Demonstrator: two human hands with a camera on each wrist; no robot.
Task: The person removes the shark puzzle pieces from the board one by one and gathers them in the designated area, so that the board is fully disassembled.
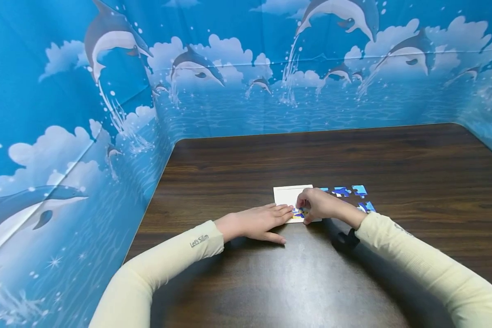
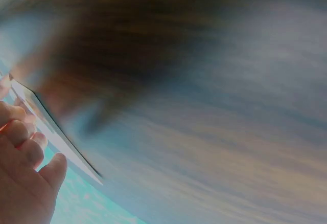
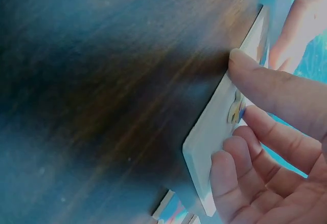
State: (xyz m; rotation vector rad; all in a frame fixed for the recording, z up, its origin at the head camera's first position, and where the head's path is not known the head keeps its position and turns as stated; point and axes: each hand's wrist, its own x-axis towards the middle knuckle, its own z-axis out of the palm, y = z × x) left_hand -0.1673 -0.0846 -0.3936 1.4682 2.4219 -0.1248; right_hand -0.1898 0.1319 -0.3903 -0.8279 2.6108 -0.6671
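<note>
A white puzzle board (image 1: 289,196) lies flat on the table, with a coloured puzzle piece (image 1: 299,213) at its near side. My left hand (image 1: 262,222) rests beside and over the board's near left corner, fingers straight, fingertips by the coloured part. My right hand (image 1: 321,203) is bent down over the board. In the right wrist view, its thumb (image 3: 250,70) is at the board's edge and its curled fingers are at a small puzzle piece (image 3: 236,110) with yellow and blue on it. The hand partly hides that piece.
Several loose blue puzzle pieces (image 1: 359,190) lie right of the board, one partly behind my right hand. The dark wooden table (image 1: 238,164) is bounded by a blue dolphin-print curtain (image 1: 229,109) at the back and sides.
</note>
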